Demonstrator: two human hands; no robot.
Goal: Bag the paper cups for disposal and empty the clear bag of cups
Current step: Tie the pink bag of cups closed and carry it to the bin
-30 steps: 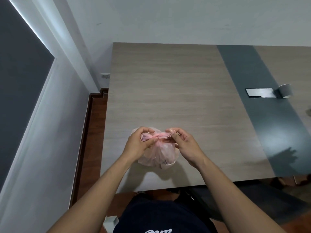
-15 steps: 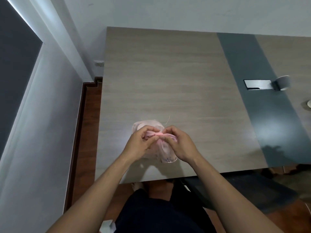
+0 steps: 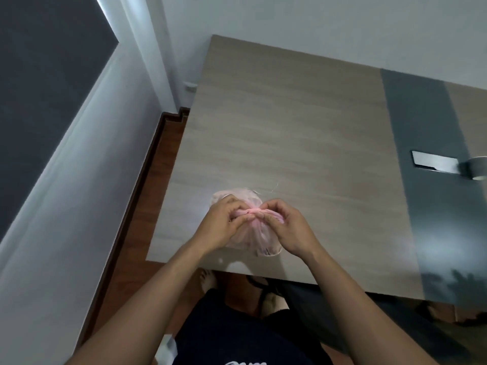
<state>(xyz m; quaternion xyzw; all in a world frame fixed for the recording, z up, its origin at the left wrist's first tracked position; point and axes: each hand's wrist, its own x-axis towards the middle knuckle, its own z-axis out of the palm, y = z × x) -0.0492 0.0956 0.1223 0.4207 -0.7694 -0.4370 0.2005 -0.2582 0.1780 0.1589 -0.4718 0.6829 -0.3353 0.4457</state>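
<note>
A thin pink plastic bag (image 3: 253, 239) bulges near the front edge of the wooden table (image 3: 290, 133). Its twisted handles meet in a knot on top. My left hand (image 3: 224, 223) pinches the left handle with curled fingers. My right hand (image 3: 286, 227) pinches the right handle close beside it, so the two hands almost touch over the knot. What the bag holds is blurred behind the plastic. A paper cup (image 3: 477, 170) lies on its side at the far right edge of the table.
A dark grey strip (image 3: 432, 206) runs along the table with a metal cable hatch (image 3: 434, 162) set into it. The white wall (image 3: 79, 206) stands close on the left, with a strip of brown floor (image 3: 147, 196) between wall and table. My legs are below the table edge.
My hands have drawn together over the knot, from apart with the handles stretched to nearly touching. The camera has tilted and shifted, so the table sits skewed in view.
</note>
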